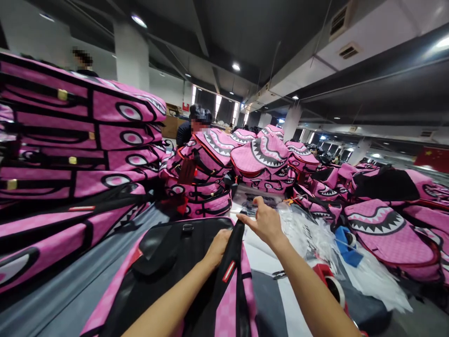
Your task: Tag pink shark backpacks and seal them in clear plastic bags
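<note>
Backpack (182, 252) lies at seven o'clock on the tabletop (105, 260), left hand (216, 248) curled at its black strap (233, 255), right hand (265, 223) at five o'clock with thumb against the strap's top and forefinger lifted, how firmly either grips impossible to tell.

Your head camera faces forward and down from just above the pink-and-black backpack (164, 276), near your left hand (218, 248) and right hand (268, 224), ceiling (231, 28) included.
</note>
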`<state>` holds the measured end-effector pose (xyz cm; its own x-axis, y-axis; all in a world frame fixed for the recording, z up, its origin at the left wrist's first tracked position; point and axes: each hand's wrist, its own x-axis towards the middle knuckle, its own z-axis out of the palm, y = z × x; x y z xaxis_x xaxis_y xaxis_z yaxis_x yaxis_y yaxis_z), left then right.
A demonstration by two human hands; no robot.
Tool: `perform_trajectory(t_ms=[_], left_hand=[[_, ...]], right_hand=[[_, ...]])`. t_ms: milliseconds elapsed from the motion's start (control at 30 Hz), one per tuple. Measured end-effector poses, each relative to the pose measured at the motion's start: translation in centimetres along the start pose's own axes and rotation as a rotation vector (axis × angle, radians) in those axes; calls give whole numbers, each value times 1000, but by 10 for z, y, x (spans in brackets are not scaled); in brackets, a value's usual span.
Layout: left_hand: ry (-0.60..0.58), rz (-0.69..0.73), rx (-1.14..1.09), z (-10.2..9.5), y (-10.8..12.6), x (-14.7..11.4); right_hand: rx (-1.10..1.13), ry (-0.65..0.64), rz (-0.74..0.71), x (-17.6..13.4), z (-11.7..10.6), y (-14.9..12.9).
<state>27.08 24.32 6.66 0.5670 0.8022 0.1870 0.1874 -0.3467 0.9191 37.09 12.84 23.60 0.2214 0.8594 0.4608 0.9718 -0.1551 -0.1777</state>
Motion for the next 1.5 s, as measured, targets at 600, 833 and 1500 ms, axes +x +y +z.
perform_trajectory(t_ms=[600, 833, 1500], left_hand=[[3, 438, 217, -4, -7, -4], [-3, 449, 151, -9, 10, -9], [-137, 271, 153, -25, 44, -103]], right_hand=[[103, 180, -335, -57, 63, -2], [348, 356, -307, -61, 27, -11], [809, -127, -149, 28, 29, 68]])
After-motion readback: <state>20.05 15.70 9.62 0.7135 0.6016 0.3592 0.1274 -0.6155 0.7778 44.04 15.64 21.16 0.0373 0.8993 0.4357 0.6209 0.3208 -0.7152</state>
